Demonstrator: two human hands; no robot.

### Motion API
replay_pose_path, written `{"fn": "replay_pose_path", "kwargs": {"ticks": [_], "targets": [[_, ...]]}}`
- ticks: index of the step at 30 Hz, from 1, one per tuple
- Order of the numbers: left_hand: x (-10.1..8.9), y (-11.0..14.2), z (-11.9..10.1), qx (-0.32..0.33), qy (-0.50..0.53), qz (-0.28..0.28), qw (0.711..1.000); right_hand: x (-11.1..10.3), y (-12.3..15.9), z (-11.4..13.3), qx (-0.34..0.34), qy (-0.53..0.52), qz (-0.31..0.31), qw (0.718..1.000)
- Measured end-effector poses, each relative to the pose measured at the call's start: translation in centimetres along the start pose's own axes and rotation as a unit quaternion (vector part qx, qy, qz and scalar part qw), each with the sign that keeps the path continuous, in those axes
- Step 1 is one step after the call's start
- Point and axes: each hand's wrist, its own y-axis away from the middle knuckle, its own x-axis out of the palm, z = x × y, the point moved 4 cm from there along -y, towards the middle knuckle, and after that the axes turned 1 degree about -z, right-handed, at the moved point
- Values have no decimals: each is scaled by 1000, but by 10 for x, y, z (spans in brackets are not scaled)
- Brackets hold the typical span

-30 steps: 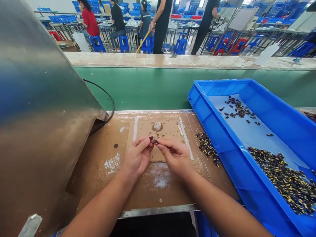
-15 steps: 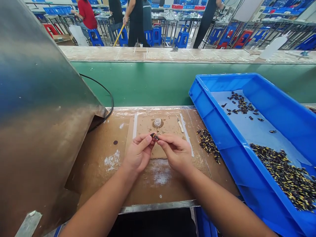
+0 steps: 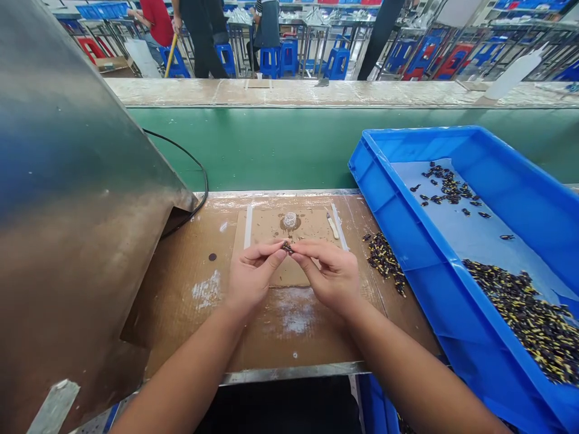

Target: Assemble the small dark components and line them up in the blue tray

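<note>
Between the fingertips of both hands is one small black-and-yellow piece [image 3: 287, 247], too small to name more exactly. My left hand [image 3: 253, 268] pinches it from the left with thumb and forefinger. From the other side my right hand [image 3: 328, 268] grips it the same way. Under and beyond the hands lies a cardboard sheet [image 3: 266, 224], taped down at its sides. On it stand a small clear round container [image 3: 290, 220] in a wet dark patch and a pale-handled knife [image 3: 333, 226]. A heap of similar black-and-yellow pieces [image 3: 385, 259] lies right of my right hand.
A large blue crate [image 3: 407, 241] at the right holds many more such pieces on a pale sheet. A metal housing [image 3: 81, 211] with a black cable [image 3: 199, 163] fills the left. A dark disc [image 3: 212, 257] lies on the table. Behind the green strip [image 3: 271, 147] people stand and sit.
My hands have turned the small piece, so less yellow shows. The view has shifted slightly. In the background, a person with a yellow pole has moved left.
</note>
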Motion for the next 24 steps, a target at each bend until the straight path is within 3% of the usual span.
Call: {"fn": "replay_pose_path", "kwargs": {"ticks": [9,16,20,24], "targets": [[6,3,-10,95,-105,12,990,-1,-3,0,1,35,-16,999],[6,3,9,169,-174,123,962,-4,0,-25,38,11,-85,996],[1,0,8,168,-245,132,946,-9,-7,-31,33,-16,-92,995],[-1,-4,2,164,-283,111,938,-27,-8,-17,16,-10,-103,994]]}}
